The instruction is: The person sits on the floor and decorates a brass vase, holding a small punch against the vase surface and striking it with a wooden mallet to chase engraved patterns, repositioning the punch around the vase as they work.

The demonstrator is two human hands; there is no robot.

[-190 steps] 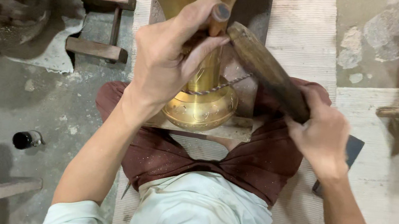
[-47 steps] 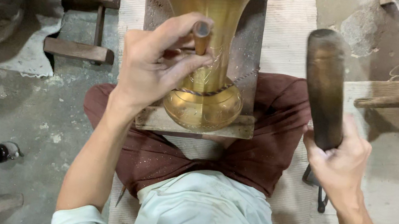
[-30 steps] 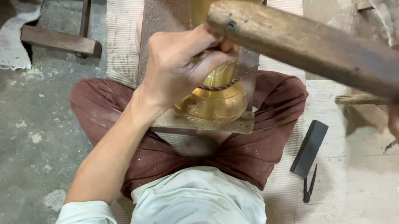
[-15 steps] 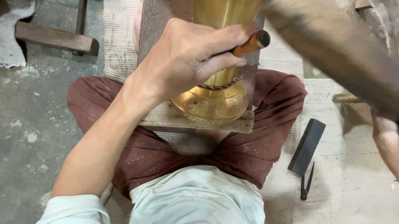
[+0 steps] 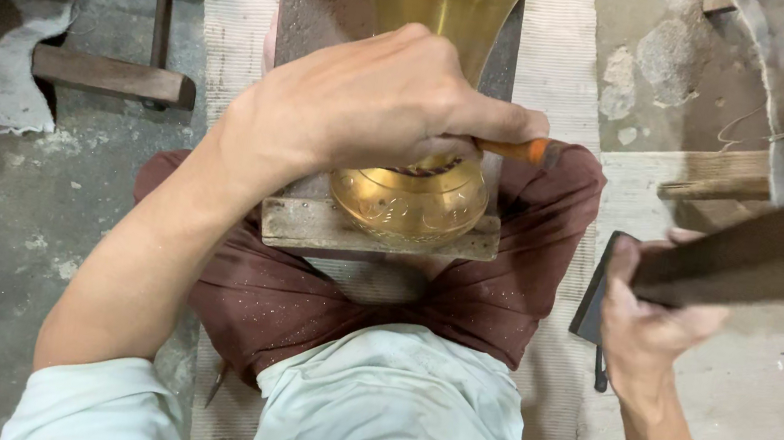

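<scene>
The brass vessel (image 5: 412,197) is being kept lying on the wooden block (image 5: 311,224) over the crossed legs, with the orange-handled chisel (image 5: 520,150) being pressed to its engraved bulge by the left hand (image 5: 377,107), clenched around the tool. The wooden mallet (image 5: 760,260) — gripped by the right hand (image 5: 647,314) — is now being carried lower and farther right than half a second ago, well apart from the chisel's end, so a swing is being judged under way between blows.
</scene>
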